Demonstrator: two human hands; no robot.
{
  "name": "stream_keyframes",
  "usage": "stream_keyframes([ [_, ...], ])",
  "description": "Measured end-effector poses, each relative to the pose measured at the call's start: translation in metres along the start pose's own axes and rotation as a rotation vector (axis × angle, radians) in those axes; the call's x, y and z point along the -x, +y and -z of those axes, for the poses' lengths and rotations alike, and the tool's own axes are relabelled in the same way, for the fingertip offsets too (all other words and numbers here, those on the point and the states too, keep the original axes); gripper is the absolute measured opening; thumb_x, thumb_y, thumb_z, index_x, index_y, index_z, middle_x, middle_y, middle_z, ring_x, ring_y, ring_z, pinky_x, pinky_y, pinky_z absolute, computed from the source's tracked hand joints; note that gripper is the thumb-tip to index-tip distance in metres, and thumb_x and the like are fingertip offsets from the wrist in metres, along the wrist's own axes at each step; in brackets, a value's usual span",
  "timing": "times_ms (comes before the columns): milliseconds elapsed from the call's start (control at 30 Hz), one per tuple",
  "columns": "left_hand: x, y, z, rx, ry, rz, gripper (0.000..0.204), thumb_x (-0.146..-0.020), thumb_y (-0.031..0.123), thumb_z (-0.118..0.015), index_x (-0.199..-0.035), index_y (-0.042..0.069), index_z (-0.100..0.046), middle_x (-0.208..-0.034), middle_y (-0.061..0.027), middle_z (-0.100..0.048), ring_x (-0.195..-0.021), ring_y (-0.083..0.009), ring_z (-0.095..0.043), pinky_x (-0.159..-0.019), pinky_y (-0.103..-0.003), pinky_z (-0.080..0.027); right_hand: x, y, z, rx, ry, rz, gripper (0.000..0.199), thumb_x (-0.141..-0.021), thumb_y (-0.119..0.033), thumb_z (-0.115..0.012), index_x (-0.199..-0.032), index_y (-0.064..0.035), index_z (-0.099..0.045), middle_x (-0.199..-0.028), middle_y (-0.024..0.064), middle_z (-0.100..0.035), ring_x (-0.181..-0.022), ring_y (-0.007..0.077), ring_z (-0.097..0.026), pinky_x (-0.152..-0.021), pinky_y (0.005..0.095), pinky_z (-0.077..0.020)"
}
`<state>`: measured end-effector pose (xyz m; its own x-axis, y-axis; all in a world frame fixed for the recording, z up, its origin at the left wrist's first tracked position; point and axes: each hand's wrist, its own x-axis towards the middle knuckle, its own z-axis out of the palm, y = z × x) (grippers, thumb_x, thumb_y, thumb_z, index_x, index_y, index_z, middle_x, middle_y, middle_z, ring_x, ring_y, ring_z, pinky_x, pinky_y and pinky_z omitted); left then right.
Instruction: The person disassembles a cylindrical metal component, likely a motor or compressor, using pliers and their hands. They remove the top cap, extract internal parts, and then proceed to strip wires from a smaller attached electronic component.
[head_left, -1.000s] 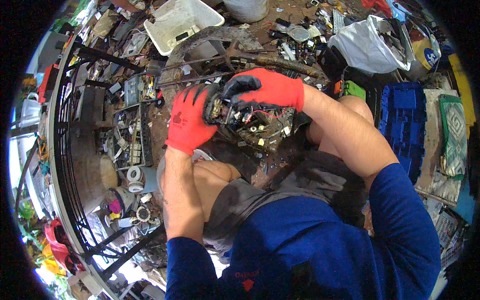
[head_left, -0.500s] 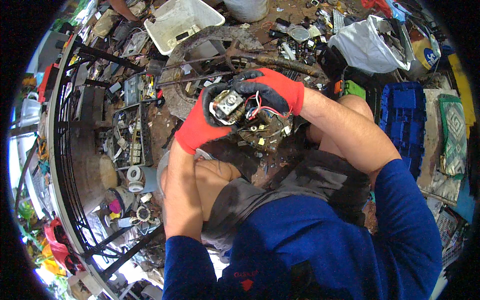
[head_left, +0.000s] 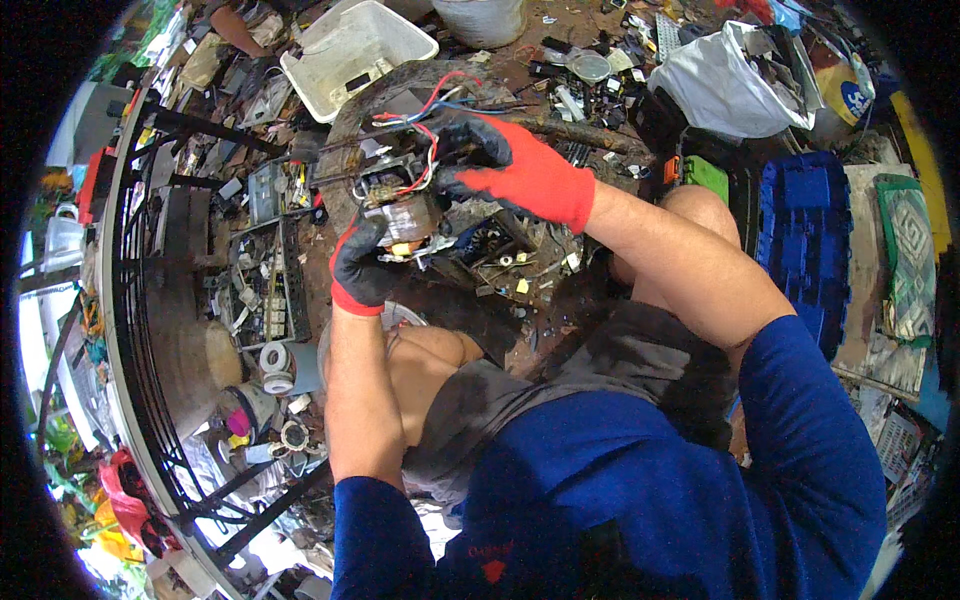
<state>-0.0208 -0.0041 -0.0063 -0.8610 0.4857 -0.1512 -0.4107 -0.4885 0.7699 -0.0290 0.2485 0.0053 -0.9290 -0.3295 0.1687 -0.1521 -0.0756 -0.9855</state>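
Note:
A small electric motor (head_left: 405, 217), with a metal core and a copper-coloured winding, is tilted in my left hand (head_left: 362, 265). That hand, in a red glove with black-coated fingers, is closed on the motor's left side. Red, white and blue wires (head_left: 432, 150) rise from the motor and loop past its far end. Close to the wires and the motor's right side is my right hand (head_left: 515, 170), gloved the same way. Its thumb and fingers are curved and apart. Whether its fingertips touch the wires is hard to see.
Beneath my hands lies a round, worn block (head_left: 350, 135) among scattered scrap. A white tub (head_left: 365, 50) and a white sack (head_left: 725, 85) stand farther off. Blue plastic crates (head_left: 805, 250) are at my right, a black metal frame (head_left: 125, 270) at my left. Another person's arm (head_left: 235, 30) reaches in far left.
The motor has turned over and moved slightly left and nearer, and its wires now extend up and away. My right hand has come off the motor's body and its fingers have spread.

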Motion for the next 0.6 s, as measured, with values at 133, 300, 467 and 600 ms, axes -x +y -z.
stream_keyframes([
  [133,-0.002,-0.010,0.013,0.008,-0.036,0.056,0.073,-0.079,0.033,-0.073,-0.138,0.002,-0.046,-0.129,-0.0185,-0.059,-0.117,-0.0323,-0.059,-0.101,-0.044,-0.047,0.001,-0.004,-0.004,0.042,-0.049,-0.008,0.040,-0.084,-0.006,-0.069,-0.123,-0.0061,-0.061,-0.107,-0.0006,-0.066,-0.092,0.0067,-0.055,-0.081,0.0253,-0.0473],
  [300,-0.005,-0.014,-0.008,-0.073,-0.120,0.013,0.072,-0.079,0.035,-0.074,-0.138,0.002,-0.047,-0.128,-0.0170,-0.060,-0.117,-0.0311,-0.060,-0.101,-0.044,-0.047,0.003,-0.008,-0.005,0.131,0.007,-0.014,0.038,-0.084,-0.006,-0.068,-0.121,-0.0038,-0.061,-0.108,0.0033,-0.068,-0.093,0.0091,-0.058,-0.084,0.0275,-0.0488],
  [467,-0.006,-0.012,-0.023,-0.013,-0.058,0.028,0.071,-0.079,0.042,-0.067,-0.135,0.002,-0.050,-0.129,-0.0179,-0.060,-0.116,-0.0339,-0.060,-0.101,-0.046,-0.047,0.003,0.005,-0.006,0.214,0.077,0.173,0.035,-0.084,-0.007,-0.068,-0.118,-0.0033,-0.062,-0.105,0.0040,-0.067,-0.092,0.0106,-0.059,-0.084,0.0291,-0.0493],
  [600,-0.005,-0.011,-0.011,-0.036,-0.067,0.006,0.073,-0.079,0.042,-0.065,-0.138,0.002,-0.048,-0.128,-0.0182,-0.060,-0.114,-0.0340,-0.060,-0.100,-0.048,-0.048,0.002,-0.001,-0.005,0.104,-0.023,0.062,0.036,-0.085,-0.008,-0.067,-0.120,-0.0040,-0.061,-0.104,0.0018,-0.066,-0.093,0.0099,-0.057,-0.084,0.0285,-0.0486],
])
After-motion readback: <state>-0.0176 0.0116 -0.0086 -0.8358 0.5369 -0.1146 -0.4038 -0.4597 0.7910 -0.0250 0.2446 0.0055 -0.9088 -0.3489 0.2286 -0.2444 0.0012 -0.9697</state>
